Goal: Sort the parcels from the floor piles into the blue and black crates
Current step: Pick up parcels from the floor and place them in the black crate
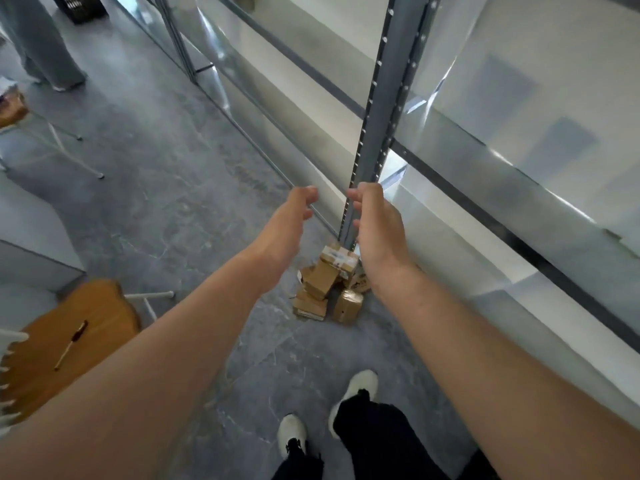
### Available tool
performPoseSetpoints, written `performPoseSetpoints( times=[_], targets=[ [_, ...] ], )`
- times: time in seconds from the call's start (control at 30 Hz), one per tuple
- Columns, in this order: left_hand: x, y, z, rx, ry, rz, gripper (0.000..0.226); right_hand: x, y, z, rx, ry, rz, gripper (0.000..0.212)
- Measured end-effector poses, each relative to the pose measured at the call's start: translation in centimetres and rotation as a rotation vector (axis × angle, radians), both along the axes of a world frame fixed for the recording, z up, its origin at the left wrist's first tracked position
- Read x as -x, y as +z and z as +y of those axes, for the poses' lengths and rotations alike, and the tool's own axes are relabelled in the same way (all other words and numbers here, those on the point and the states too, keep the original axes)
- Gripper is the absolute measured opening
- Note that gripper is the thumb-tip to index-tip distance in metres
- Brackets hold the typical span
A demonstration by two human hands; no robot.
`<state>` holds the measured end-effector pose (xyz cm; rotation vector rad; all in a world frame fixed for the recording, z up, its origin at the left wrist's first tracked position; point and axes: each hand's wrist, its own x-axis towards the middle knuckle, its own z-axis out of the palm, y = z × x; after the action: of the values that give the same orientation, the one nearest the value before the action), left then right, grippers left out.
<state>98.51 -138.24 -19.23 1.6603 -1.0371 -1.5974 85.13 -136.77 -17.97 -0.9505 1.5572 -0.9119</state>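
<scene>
Grey floor (166,188): parcel pile (329,285) by shelving post, below both hands, left (291,216), right (377,223), empty, relaxed.

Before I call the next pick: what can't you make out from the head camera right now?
Parcel pile: head view, the right hand and wrist cover its right side; count unclear.
Parcel labels: head view, too small to read.
Black crate: head view, cut off by the top edge; contents hidden.
Blue crate: not in view.
</scene>
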Motion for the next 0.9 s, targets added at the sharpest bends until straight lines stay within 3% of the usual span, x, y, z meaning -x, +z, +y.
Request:
performPoseSetpoints(
  times=[0.2,0.43,0.6,0.73,0.9],
  targets=[
    [1.6,-8.2,-9.6,-0.094,0.038,-0.013,0.057,-0.2,-8.6,-10.7,-0.112,0.046,0.018,0.043],
    [2.2,-22.4,-19.7,-0.233,0.033,-0.024,0.059,-0.5,-23.2,-20.8,-0.228,0.034,0.028,0.031],
    [1.7,-33.3,-25.2,-0.311,-0.004,-0.053,0.074,-0.9,-35.4,-24.4,-0.298,0.003,0.077,0.045],
    [0.9,-41.4,-28.0,-0.341,-0.042,-0.043,0.057,-2.0,-44.6,-25.5,-0.329,-0.021,0.158,0.043],
    [0.6,-49.9,-29.5,-0.418,-0.086,-0.023,0.055,-2.4,-54.2,-25.5,-0.403,-0.143,0.150,0.048]
  ],
)
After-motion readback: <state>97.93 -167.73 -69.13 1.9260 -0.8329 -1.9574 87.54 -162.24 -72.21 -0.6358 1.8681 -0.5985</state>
